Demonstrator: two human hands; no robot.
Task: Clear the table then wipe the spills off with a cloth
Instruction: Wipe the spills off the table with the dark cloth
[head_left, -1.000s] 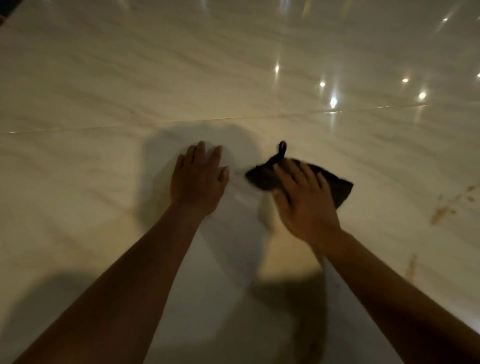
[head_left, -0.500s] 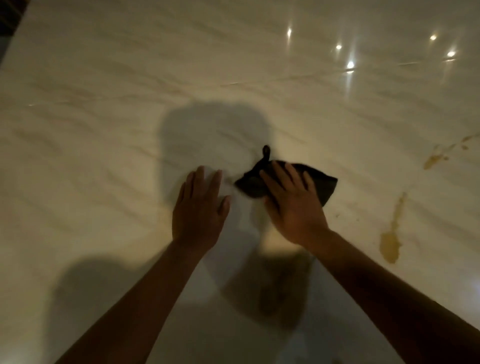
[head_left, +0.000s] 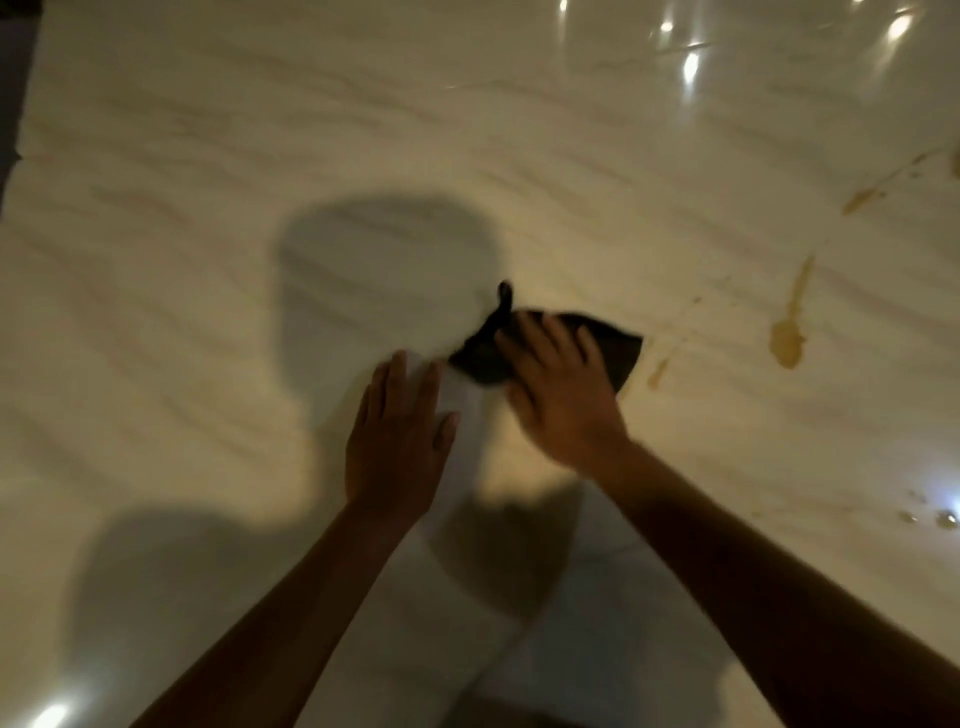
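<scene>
A dark cloth (head_left: 610, 343) with a small loop at its far corner lies flat on the glossy marble table (head_left: 208, 260). My right hand (head_left: 561, 395) presses on the cloth with straight, spread fingers. My left hand (head_left: 397, 441) lies flat on the bare table just left of the cloth, fingers straight. Brownish spills mark the table to the right: a small streak (head_left: 658, 371) beside the cloth's right tip, a larger blotch with a tail (head_left: 789, 332) and a thin trail (head_left: 878, 189) farther back.
The table's left edge (head_left: 21, 130) shows at the upper left, dark beyond it. A few small wet drops (head_left: 943, 518) glint near the right border. Shadows of my head and arms fall across the middle.
The view has shifted so more spills show on the right. My right hand has slid the cloth rightward, close to the small streak. My left hand stays flat on the table.
</scene>
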